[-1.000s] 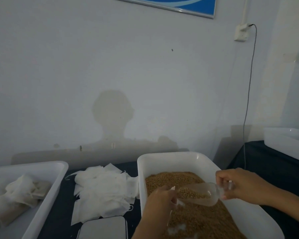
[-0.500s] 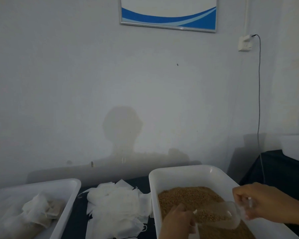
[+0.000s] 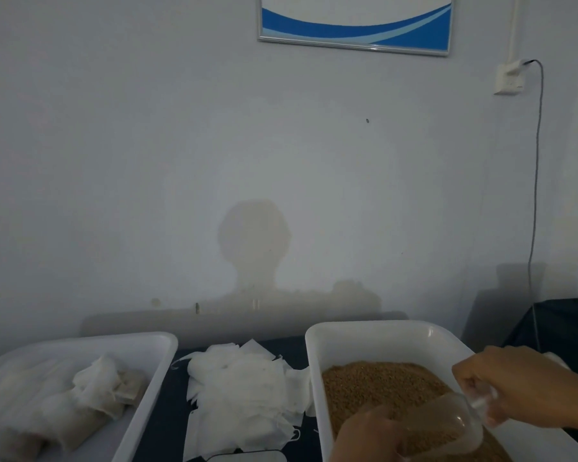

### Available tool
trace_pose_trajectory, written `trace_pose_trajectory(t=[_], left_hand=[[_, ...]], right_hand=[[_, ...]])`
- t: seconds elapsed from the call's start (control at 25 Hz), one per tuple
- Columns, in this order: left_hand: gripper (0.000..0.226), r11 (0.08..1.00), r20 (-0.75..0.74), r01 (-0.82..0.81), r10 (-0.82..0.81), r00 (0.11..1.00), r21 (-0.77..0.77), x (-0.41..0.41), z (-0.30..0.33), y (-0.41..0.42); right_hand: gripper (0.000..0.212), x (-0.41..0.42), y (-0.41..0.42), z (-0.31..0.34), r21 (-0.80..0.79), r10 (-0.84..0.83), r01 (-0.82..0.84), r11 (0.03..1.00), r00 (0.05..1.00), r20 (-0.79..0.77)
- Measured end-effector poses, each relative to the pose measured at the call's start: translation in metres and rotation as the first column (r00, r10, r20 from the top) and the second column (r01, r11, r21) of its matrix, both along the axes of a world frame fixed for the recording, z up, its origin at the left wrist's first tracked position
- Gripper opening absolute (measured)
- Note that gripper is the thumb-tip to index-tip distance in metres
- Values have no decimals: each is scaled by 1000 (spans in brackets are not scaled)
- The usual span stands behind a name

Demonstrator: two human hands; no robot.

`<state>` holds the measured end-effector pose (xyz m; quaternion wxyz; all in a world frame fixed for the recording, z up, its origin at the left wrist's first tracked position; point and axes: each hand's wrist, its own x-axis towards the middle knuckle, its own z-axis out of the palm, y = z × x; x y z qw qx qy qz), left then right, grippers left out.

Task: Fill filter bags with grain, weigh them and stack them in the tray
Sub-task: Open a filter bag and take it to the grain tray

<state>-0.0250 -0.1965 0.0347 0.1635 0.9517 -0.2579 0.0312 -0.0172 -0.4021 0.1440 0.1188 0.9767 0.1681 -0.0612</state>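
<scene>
Far left, a white tray [image 3: 154,378] with full bags [image 3: 107,388]. Next, loose empty filter bags [image 3: 244,391]. Then grain [image 3: 377,385] in a tub [image 3: 374,338]. Left hand [image 3: 367,438] low, fingers cannot tell. Right hand [image 3: 518,388] curled round a clear scoop [image 3: 447,425].

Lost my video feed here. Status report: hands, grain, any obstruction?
Right hand grips clear scoop over grain tub. Left hand at scoop mouth; bag not visible. Grain plentiful. Nothing in the way.
</scene>
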Motion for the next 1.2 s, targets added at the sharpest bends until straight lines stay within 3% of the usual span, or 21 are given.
trace_pose_trajectory(t=[0.48, 0.68, 0.88, 1.04, 1.2], left_hand=[[8, 986, 100, -4, 20, 995, -164, 0, -15, 5], [6, 977, 107, -82, 105, 989, -197, 1, -20, 5], [8, 952, 133, -128, 170, 976, -280, 1, -21, 7], [6, 953, 145, -120, 165, 975, -278, 2, -21, 7], [6, 941, 145, -141, 193, 970, -308, 3, -22, 8]], right_hand=[[27, -1, 4, 5, -114, 167, -151, 982, 975, 148], [34, 7, -8, 14, -184, -9, 27, 983, 995, 98], [33, 18, -15, -21, -289, -153, 137, 948, 988, -32], [36, 28, -15, -48, -230, -184, 168, 959, 982, -51], [16, 40, -3, -70, -106, -181, 180, 978, 983, 1]])
